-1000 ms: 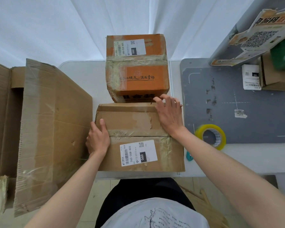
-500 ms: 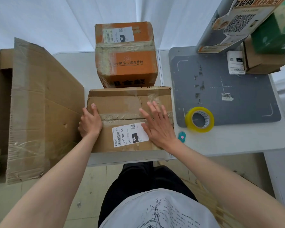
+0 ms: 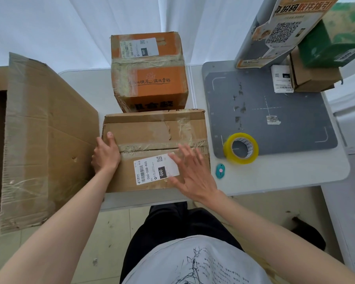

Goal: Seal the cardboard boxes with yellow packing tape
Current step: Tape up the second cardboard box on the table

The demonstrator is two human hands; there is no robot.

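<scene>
A flat brown cardboard box with a white shipping label lies at the table's front edge, its centre seam covered in old clear tape. My left hand grips its left edge, thumb on top. My right hand hovers or rests with spread straight fingers over the box's right front part, beside the label. Behind it stands an orange box, wrapped in old tape. A roll of yellow packing tape lies on the grey mat to the right, held by neither hand.
A small teal cutter lies by the roll. The grey mat carries a label pad and stacked boxes at the back right. A big open carton stands at the left of the white table.
My right hand slid from the box's far right corner toward me, to the front right beside the label. The view shifted. My left hand kept its grip on the left edge.
</scene>
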